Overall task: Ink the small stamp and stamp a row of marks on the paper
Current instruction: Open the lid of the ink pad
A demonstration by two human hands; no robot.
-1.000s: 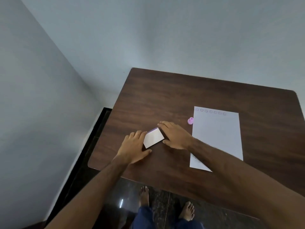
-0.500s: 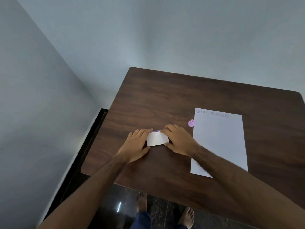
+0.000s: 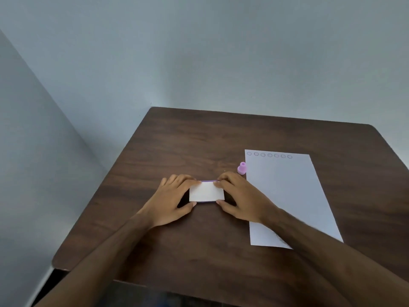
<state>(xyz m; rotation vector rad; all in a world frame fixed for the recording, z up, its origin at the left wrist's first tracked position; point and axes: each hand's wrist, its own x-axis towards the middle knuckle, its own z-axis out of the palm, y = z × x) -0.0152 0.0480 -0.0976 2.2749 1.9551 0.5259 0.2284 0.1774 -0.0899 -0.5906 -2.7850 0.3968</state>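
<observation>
A flat ink pad case (image 3: 206, 192) with a white lid and a purple rim lies closed on the dark wooden table (image 3: 199, 140). My left hand (image 3: 171, 201) grips its left end and my right hand (image 3: 239, 196) grips its right end, thumbs at the near edge and fingers at the far edge. The small pink stamp (image 3: 242, 168) stands upright by itself just beyond my right hand, at the left edge of the white paper (image 3: 287, 196). A row of several round marks (image 3: 269, 155) runs along the paper's far edge.
The table stands in a corner between two pale walls (image 3: 199, 52). Its left and near edges drop off to a dark floor (image 3: 51, 282). My right forearm lies over the paper's near left corner.
The lid, tilted up a second ago, has come down flat onto the case. Both hands have closed in on the case's ends. The camera view shifted slightly.
</observation>
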